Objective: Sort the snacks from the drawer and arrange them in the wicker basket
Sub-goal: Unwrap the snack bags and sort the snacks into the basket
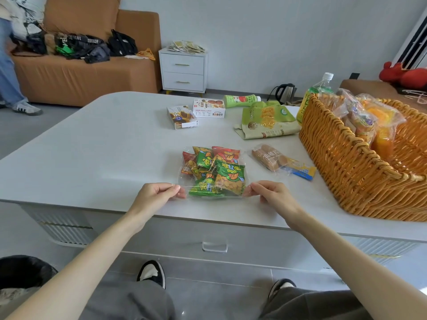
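Here we pinch the near corners of the clear multipack with left hand and right hand, holding it flat on the table, probably to carry it level into the wicker basket.

- A brown sofa stood far beyond the fingers, leftward.
- A white nightstand stood far beyond them.
- A black kettle sat beyond, rightward.

Single head-worn cam, wide-angle, edges bowed. Faces fwd & down across white table from its near edge. Left hand & right hand, pinching clear snack bag, sit close at centre; wicker basket cropped at right; sofa far off, upper left; wearer's shoes at bottom.
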The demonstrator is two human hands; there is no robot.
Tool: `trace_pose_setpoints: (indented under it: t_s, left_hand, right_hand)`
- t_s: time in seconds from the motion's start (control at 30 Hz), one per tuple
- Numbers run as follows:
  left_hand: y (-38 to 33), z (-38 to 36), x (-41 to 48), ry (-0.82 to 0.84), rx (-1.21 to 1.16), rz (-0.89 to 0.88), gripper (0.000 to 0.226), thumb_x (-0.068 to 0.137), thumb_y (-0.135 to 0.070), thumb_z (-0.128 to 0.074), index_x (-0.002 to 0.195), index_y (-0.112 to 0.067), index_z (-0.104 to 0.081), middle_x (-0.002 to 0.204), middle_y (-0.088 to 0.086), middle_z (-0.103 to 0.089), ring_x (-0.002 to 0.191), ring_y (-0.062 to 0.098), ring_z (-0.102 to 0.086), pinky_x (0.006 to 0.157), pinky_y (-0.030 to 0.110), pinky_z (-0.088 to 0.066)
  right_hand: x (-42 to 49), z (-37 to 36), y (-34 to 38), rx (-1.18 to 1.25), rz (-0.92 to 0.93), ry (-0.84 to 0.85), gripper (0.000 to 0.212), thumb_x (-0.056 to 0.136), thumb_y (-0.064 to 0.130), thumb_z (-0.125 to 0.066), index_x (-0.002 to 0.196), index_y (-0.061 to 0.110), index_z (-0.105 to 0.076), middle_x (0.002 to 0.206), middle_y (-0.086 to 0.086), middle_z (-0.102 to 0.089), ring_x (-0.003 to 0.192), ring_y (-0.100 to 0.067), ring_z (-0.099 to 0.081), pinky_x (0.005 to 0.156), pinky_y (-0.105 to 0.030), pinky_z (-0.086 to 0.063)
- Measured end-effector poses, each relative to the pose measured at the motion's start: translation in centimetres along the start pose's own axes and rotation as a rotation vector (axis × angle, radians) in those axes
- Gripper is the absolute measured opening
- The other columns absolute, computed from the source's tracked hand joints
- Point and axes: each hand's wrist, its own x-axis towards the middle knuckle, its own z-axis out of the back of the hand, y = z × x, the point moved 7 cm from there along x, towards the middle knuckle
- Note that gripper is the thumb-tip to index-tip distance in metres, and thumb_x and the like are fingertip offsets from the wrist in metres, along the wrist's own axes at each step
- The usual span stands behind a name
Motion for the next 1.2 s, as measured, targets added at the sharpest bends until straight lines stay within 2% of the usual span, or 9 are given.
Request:
trace_pose_setpoints:
  t_s: [0.23, 0.33, 0.43, 0.6, 0.73, 0.83, 0.93, 1.03, 1.2]
  left_hand:
    - [-0.4, -0.8, -0.3, -0.381, 0.203, -0.01, 0.031, 0.095, -0.023, -0.05, 0.072, -0.012, -0.068, 0.068, -0.006, -0.07, 0.074, 0.008, -0.062, 0.064, 0.018, -0.042]
    - [-0.1, -0.8, -0.1, -0.455, 0.36, -0.051, 0.034, 0.094, -0.027, -0.048, 0.07, -0.008, -0.063, 0.065, 0.003, -0.066, 0.072, 0.026, -0.061, 0.067, 0.036, -0.046]
    - [-0.3, -0.6, -0.1, -0.488, 0.528, -0.072, 0.033, 0.093, -0.03, -0.05, 0.066, -0.013, -0.061, 0.062, -0.001, -0.062, 0.073, 0.029, -0.057, 0.071, 0.037, -0.043]
    - [-1.0, -1.0, -0.3, -0.439, 0.796, -0.076, 0.022, 0.092, -0.036, -0.052, 0.085, -0.017, -0.061, 0.087, -0.001, -0.065, 0.094, 0.027, -0.057, 0.078, 0.037, -0.038]
    - [-1.5, -1.1, -0.3, -0.417, 0.839, -0.084, 0.018, 0.089, -0.029, -0.057, 0.095, -0.013, -0.052, 0.099, 0.004, -0.055, 0.097, 0.028, -0.054, 0.077, 0.039, -0.041]
    - [-3.8, -2.6, -0.9, -0.424, 0.913, -0.42, 0.032, 0.072, 0.001, -0.069, 0.1, -0.01, -0.057, 0.097, 0.009, -0.056, 0.085, 0.031, -0.057, 0.066, 0.039, -0.046]
    - [-5.1, -5.5, -2.0, -0.268, 1.063, -0.782, 0.065, 0.049, 0.019, -0.074, 0.106, -0.011, -0.067, 0.099, 0.008, -0.062, 0.08, 0.028, -0.06, 0.06, 0.037, -0.052]
    - [-4.4, -6.3, -2.2, -0.15, 1.162, -0.809, 0.082, 0.029, 0.02, -0.081, 0.105, -0.012, -0.073, 0.1, 0.003, -0.068, 0.083, 0.023, -0.065, 0.052, 0.025, -0.053]
    - [-2.7, -5.6, -2.2, -0.108, 1.059, -0.726, 0.092, 0.033, 0.027, -0.076, 0.116, -0.014, -0.07, 0.12, 0.0, -0.067, 0.109, 0.023, -0.062, 0.041, 0.022, -0.051]
  right_hand:
    - [0.6, 0.4, -0.2, -0.284, -0.06, -0.297, 0.03, 0.086, 0.037, -0.063, 0.068, 0.016, -0.074, 0.069, 0.0, -0.071, 0.058, -0.008, -0.049, 0.047, -0.018, -0.034]
    - [0.6, 0.4, -0.2, -0.344, -0.062, -0.366, 0.028, 0.08, 0.039, -0.067, 0.061, 0.019, -0.072, 0.06, 0.004, -0.068, 0.06, -0.011, -0.056, 0.05, -0.023, -0.038]
    - [0.5, 0.3, 0.1, -0.421, -0.023, -0.409, 0.026, 0.079, 0.04, -0.07, 0.061, 0.022, -0.069, 0.061, 0.007, -0.067, 0.068, -0.015, -0.063, 0.058, -0.028, -0.047]
    - [0.2, -0.1, 0.5, -0.605, 0.103, -0.432, 0.024, 0.083, 0.04, -0.068, 0.065, 0.026, -0.059, 0.07, 0.007, -0.057, 0.078, -0.02, -0.055, 0.061, -0.029, -0.035]
    - [0.2, -0.7, 1.0, -0.677, 0.186, -0.438, 0.02, 0.084, 0.026, -0.067, 0.088, 0.017, -0.05, 0.086, 0.001, -0.055, 0.087, -0.022, -0.048, 0.064, -0.034, -0.039]
    - [-1.2, -3.1, 3.5, -0.921, 0.653, -0.411, 0.033, 0.074, -0.006, -0.062, 0.102, 0.012, -0.059, 0.106, -0.006, -0.06, 0.097, -0.03, -0.051, 0.072, -0.042, -0.051]
    - [-2.3, -6.3, 3.3, -1.126, 0.97, -0.152, 0.049, 0.077, -0.005, -0.056, 0.12, 0.014, -0.065, 0.129, -0.003, -0.062, 0.112, -0.027, -0.059, 0.084, -0.036, -0.054]
    - [-2.1, -7.1, 2.3, -1.184, 0.9, -0.052, 0.071, 0.059, -0.007, -0.082, 0.125, 0.012, -0.064, 0.131, 0.0, -0.062, 0.113, -0.025, -0.063, 0.083, -0.032, -0.056]
    - [-2.1, -6.5, 1.6, -1.116, 0.811, -0.006, 0.074, 0.063, -0.012, -0.077, 0.131, 0.012, -0.059, 0.137, 0.0, -0.057, 0.124, -0.025, -0.056, 0.08, -0.031, -0.056]
